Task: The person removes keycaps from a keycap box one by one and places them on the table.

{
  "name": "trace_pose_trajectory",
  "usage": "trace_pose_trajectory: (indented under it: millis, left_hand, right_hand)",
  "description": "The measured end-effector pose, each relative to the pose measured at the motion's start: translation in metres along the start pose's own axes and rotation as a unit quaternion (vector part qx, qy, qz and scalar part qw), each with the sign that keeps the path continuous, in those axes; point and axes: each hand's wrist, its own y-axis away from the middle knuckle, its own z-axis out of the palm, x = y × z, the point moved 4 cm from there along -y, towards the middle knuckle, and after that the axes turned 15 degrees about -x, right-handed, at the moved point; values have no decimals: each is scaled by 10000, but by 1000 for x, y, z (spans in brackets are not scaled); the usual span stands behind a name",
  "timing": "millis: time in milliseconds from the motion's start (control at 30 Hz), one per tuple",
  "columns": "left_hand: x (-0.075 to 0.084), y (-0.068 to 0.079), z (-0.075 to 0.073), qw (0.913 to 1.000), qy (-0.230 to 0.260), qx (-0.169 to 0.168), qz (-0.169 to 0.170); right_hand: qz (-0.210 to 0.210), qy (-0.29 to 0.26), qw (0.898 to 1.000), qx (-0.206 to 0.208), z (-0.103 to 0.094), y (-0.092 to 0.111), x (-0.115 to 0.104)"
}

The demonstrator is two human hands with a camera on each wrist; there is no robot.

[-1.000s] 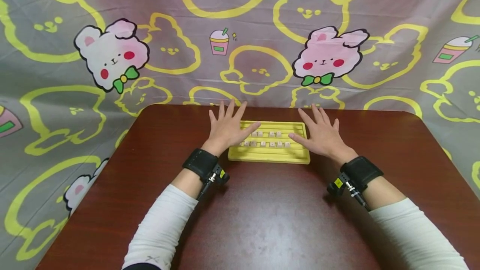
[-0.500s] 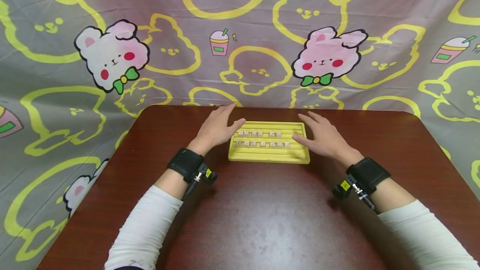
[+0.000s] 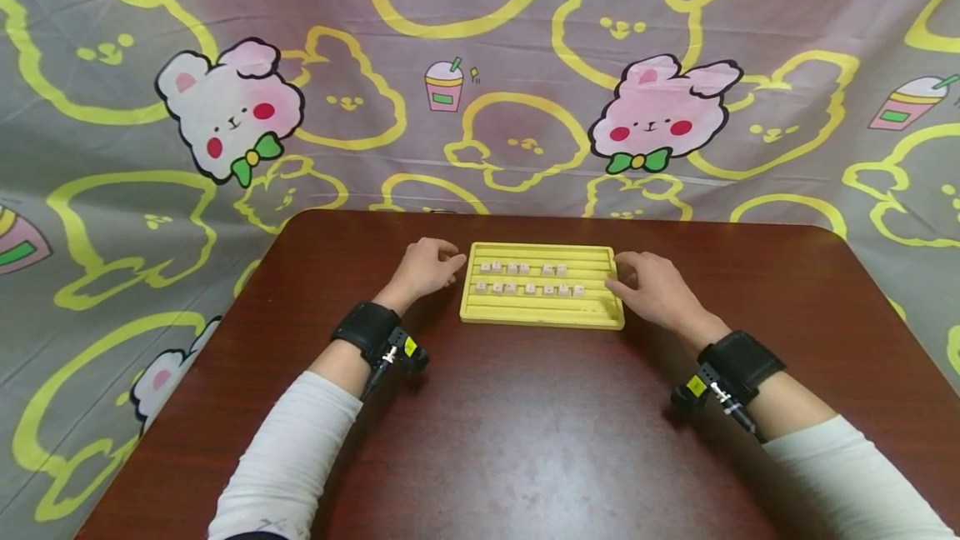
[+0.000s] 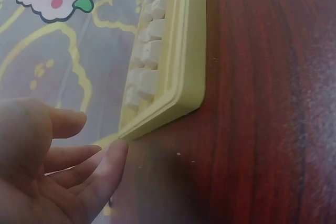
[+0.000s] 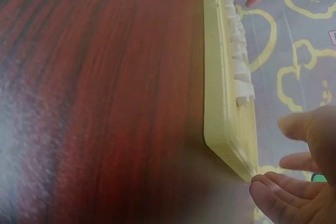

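A shallow yellow tray [image 3: 540, 314] with ridged rows lies on the brown table. Several small white blocks [image 3: 530, 289] with dark marks, shaped like keycaps, stand in two of its rows. My left hand [image 3: 424, 267] is beside the tray's left end, fingers loosely bent; in the left wrist view a fingertip [image 4: 119, 150] is right at the tray's corner. At the opposite end is my right hand [image 3: 660, 288], its thumb overlapping the rim in the head view. The right wrist view has its fingertips [image 5: 260, 184] at the tray's corner, with the thumb raised apart.
Behind the brown table [image 3: 480, 423] hangs a grey-pink cloth [image 3: 525, 48] printed with rabbits and yellow outlines. Both wrists wear black straps [image 3: 367, 330] with small cameras, and white sleeves [image 3: 288, 448] cover the forearms. The table's back edge runs close behind the tray.
My left hand has moved left off the tray to its left end, and its spread fingers have bent. The right hand has shifted slightly right and its fingers have bent too. The tray has not moved.
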Motion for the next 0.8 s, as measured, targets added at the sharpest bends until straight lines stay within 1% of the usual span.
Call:
trace_pose_trajectory:
  millis: [200,333,533,800]
  left_hand:
    - [-5,-5,6,9994,314,-141,-47]
    - [-5,-6,10,9989,419,-228,-49]
    - [-6,-8,14,9986,411,-317,-62]
    - [-9,-10,15,9987,391,-307,-118]
  right_hand:
    - [324,-149,9994,23,4,0,6]
    - [476,-256,9985,-86,6,0,8]
    - [536,-717,9954,-348,11,1,13]
    - [510,-902,9943,-244,14,0,14]
